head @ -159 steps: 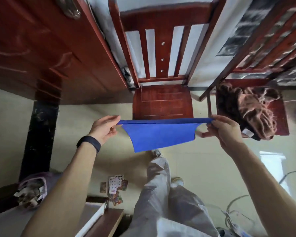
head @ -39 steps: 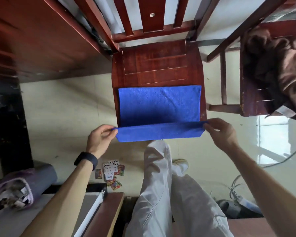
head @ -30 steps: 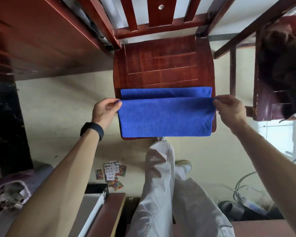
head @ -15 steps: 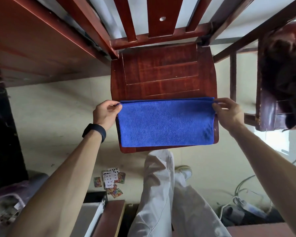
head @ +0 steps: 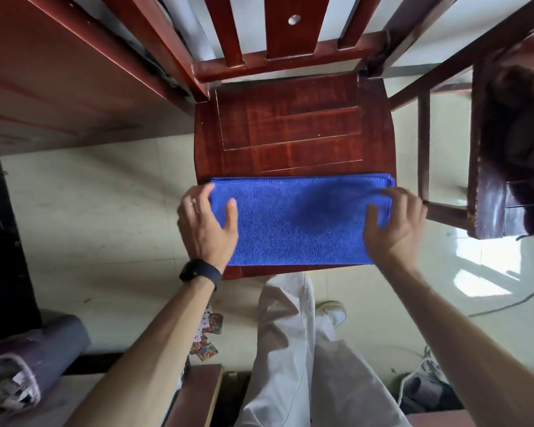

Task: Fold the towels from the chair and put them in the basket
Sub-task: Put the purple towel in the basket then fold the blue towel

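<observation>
A blue towel [head: 299, 220], folded into a wide rectangle, lies flat on the front half of a red-brown wooden chair seat [head: 290, 131]. My left hand [head: 208, 224] rests on the towel's left end with fingers spread and relaxed. My right hand [head: 393, 223] rests on the right end, thumb on the cloth and fingers over the edge. A heap of brown towels [head: 518, 143] sits on a second chair [head: 487, 192] at the right edge. No basket is in view.
A dark wooden table [head: 68, 72] stands to the left of the chair. Playing cards [head: 208, 337] lie on the pale tiled floor near my legs. A rolled grey mat [head: 34, 349] is at bottom left; cables [head: 506, 306] trail at right.
I laid the hanging towel on the seat and folded its near half over the far half. Both hands let go of the far corners and now rest flat on the towel's ends.
</observation>
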`<state>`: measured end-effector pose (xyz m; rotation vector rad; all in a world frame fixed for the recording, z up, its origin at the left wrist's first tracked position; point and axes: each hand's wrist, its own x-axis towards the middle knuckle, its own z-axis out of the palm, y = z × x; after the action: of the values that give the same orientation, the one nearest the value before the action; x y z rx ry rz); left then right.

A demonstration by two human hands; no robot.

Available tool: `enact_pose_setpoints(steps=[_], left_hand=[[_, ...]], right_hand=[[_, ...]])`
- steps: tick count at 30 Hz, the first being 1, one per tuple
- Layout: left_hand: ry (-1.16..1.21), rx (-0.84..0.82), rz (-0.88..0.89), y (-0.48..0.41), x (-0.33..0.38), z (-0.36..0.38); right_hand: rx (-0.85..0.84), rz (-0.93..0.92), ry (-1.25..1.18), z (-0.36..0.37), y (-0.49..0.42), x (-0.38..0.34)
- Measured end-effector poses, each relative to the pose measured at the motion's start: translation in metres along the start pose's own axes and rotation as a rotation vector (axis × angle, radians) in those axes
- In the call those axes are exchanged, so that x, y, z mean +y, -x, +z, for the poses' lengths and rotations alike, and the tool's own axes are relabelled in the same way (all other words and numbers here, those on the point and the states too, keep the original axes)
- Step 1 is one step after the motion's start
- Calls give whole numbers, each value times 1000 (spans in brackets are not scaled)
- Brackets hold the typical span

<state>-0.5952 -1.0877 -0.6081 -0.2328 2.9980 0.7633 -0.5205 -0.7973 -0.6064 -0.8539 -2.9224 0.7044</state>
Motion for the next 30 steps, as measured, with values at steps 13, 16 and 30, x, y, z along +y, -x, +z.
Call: enact_pose_setpoints(steps=[13, 16, 30], left_hand=[[-421, -314, 255, 35, -15, 51], [-429, -345, 308, 16, -16, 46], [-375, -381, 480, -51, 131, 76]], right_hand=[[-233, -349, 396, 42, -4, 21], [-213, -307, 409, 35, -1, 19], [-435, 312, -110, -4, 83, 1]])
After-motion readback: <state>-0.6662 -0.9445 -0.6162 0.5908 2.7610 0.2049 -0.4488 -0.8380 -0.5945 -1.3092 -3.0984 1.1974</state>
